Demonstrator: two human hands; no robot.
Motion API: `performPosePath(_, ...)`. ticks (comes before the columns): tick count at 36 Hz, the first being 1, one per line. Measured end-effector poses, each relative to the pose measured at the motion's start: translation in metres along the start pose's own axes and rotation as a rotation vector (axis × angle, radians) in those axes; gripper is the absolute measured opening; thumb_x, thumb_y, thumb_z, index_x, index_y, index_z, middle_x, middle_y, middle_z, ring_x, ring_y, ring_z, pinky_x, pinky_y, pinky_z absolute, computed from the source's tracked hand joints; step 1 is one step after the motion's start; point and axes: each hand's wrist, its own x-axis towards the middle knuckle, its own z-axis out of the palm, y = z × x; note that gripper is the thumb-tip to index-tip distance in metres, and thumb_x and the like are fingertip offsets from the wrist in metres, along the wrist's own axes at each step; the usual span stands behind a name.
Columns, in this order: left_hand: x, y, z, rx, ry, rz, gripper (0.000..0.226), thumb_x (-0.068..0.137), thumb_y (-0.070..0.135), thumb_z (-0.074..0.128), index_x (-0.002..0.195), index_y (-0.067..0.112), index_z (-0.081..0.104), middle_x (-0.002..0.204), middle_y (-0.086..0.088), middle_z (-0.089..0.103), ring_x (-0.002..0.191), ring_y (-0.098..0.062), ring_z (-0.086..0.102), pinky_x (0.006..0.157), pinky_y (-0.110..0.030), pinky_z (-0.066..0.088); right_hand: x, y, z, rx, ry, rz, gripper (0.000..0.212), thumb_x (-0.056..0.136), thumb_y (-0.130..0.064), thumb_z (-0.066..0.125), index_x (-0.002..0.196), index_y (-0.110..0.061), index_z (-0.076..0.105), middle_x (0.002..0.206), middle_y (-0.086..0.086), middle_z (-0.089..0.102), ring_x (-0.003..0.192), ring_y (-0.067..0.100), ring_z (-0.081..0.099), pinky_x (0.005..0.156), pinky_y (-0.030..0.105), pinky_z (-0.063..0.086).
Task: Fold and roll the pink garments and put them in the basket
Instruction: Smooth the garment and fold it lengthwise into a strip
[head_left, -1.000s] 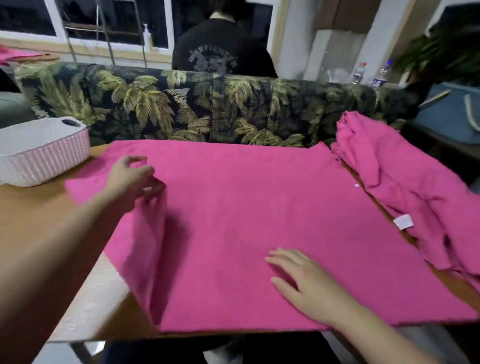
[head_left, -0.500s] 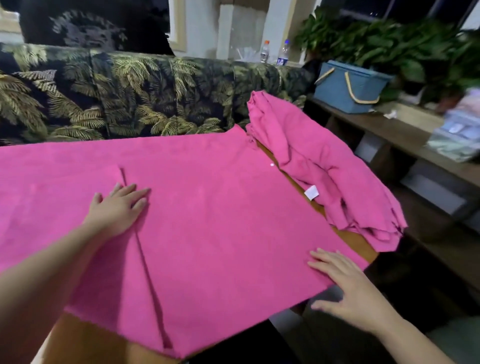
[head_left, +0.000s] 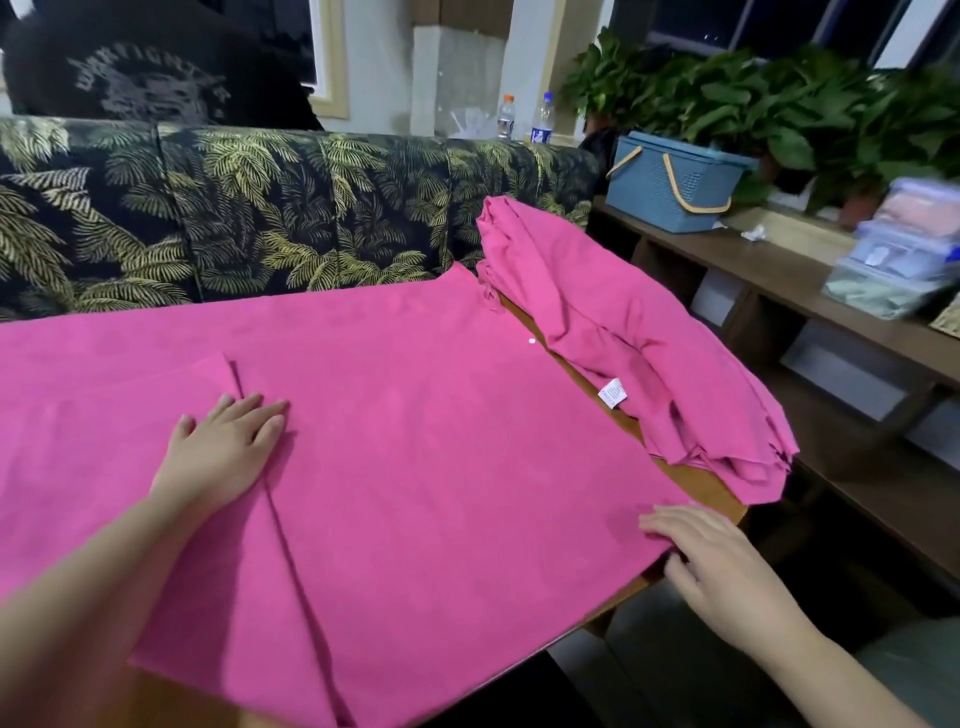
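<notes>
From the head view, a pink garment (head_left: 415, 441) lies spread flat across the tabletop (head_left: 691, 483). The left hand (head_left: 218, 457) presses flat on its folded-over flap, fingers straight. The right hand (head_left: 727, 566) rests with relaxed fingers on the garment's near right corner. A pile of pink garments (head_left: 623, 338) lies just beside it.

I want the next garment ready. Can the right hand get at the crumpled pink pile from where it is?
Probably yes. The right hand lies flat at the spread garment's near corner, and the pile sits just beyond it with nothing between.
</notes>
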Motion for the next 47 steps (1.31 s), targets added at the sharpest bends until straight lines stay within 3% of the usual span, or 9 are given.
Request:
performPosePath(3, -0.001, 0.002, -0.001, 0.011, -0.009, -0.004, 0.047, 0.101, 0.045, 0.022, 0.146, 0.038, 0.034, 0.158, 0.005, 0.023, 0.148, -0.019, 0.011, 0.117, -0.051, 0.009, 0.017, -0.009, -0.001, -0.028, 0.115, 0.046, 0.022, 0.081, -0.012, 0.059, 0.099, -0.015, 0.070, 0.099, -0.005, 0.068, 0.101, 0.006, 0.053, 0.095, 0.044, 0.043)
performPosePath(6, -0.001, 0.003, 0.000, 0.077, -0.050, -0.003, 0.051, 0.100, 0.051, 0.018, 0.149, 0.040, 0.023, 0.160, 0.006, 0.014, 0.148, -0.018, 0.005, 0.117, -0.051, 0.006, 0.049, -0.026, -0.004, -0.007, 0.196, -0.013, 0.033, 0.086, -0.023, 0.041, 0.099, -0.013, 0.070, 0.095, -0.003, 0.068, 0.098, 0.006, 0.049, 0.094, 0.041, 0.042)
performPosePath(12, -0.004, 0.006, -0.001, 0.028, -0.034, -0.022, 0.052, 0.101, 0.049, 0.018, 0.151, 0.035, 0.021, 0.161, 0.004, 0.011, 0.149, -0.018, 0.003, 0.117, -0.048, 0.007, 0.165, -0.071, 0.007, 0.094, 0.310, -0.184, 0.028, 0.084, -0.025, 0.049, 0.093, -0.014, 0.073, 0.088, -0.002, 0.070, 0.088, 0.014, 0.052, 0.093, 0.031, 0.030)
performPosePath(19, 0.037, -0.041, -0.020, -0.182, 0.337, -0.222, 0.039, 0.095, 0.011, 0.046, 0.133, 0.006, 0.051, 0.137, -0.018, 0.050, 0.129, -0.039, 0.037, 0.108, -0.044, 0.025, 0.301, -0.139, 0.054, 0.196, 0.282, -0.282, 0.032, 0.081, -0.045, 0.055, 0.078, -0.017, 0.070, 0.072, -0.004, 0.065, 0.071, 0.024, 0.059, 0.070, 0.030, 0.031)
performPosePath(25, 0.083, -0.074, -0.036, -0.038, 0.145, -0.372, 0.044, 0.098, 0.039, 0.044, 0.139, 0.024, 0.043, 0.139, -0.007, 0.050, 0.130, -0.032, 0.038, 0.101, -0.046, 0.031, 0.370, -0.175, 0.120, 0.239, -0.003, -0.245, 0.026, 0.084, -0.044, 0.067, 0.089, -0.019, 0.070, 0.091, -0.002, 0.069, 0.091, 0.023, 0.056, 0.078, 0.034, 0.035)
performPosePath(32, 0.112, -0.102, -0.039, -0.078, -0.012, -0.268, 0.033, 0.077, 0.062, 0.065, 0.092, 0.034, 0.056, 0.102, 0.008, 0.063, 0.111, -0.024, 0.052, 0.091, -0.037, 0.038, 0.385, -0.176, 0.182, 0.473, -0.127, 0.000, 0.020, 0.075, -0.038, 0.080, 0.083, -0.024, 0.068, 0.086, -0.005, 0.069, 0.088, 0.018, 0.063, 0.078, 0.032, 0.049)
performPosePath(36, 0.123, -0.118, -0.046, -0.126, -0.113, -0.123, 0.053, 0.048, 0.082, 0.046, 0.069, 0.034, 0.054, 0.074, 0.015, 0.058, 0.078, -0.017, 0.055, 0.086, -0.041, 0.048, 0.394, -0.169, 0.186, 0.513, -0.168, 0.013, 0.011, 0.080, -0.029, 0.076, 0.081, -0.025, 0.066, 0.085, -0.004, 0.068, 0.087, 0.016, 0.062, 0.082, 0.030, 0.047)
performPosePath(42, 0.110, -0.112, -0.026, -0.098, 0.176, 0.140, 0.026, 0.081, 0.063, 0.041, 0.080, 0.038, 0.045, 0.116, 0.003, 0.054, 0.107, -0.023, 0.050, 0.090, -0.041, 0.040, 0.393, -0.172, 0.190, 0.228, -0.201, -0.011, 0.023, 0.097, -0.037, 0.049, 0.110, -0.020, 0.060, 0.125, -0.002, 0.054, 0.121, 0.022, 0.043, 0.098, 0.036, 0.034)
performPosePath(47, 0.095, -0.109, -0.018, -0.098, 0.134, 0.159, 0.038, 0.082, 0.060, 0.025, 0.088, 0.026, 0.040, 0.131, -0.004, 0.054, 0.130, -0.025, 0.045, 0.107, -0.049, 0.034, 0.382, -0.176, 0.184, 0.204, -0.323, -0.010, 0.039, 0.103, -0.031, 0.034, 0.138, -0.014, 0.038, 0.151, 0.002, 0.036, 0.143, 0.019, 0.026, 0.117, 0.036, 0.015)
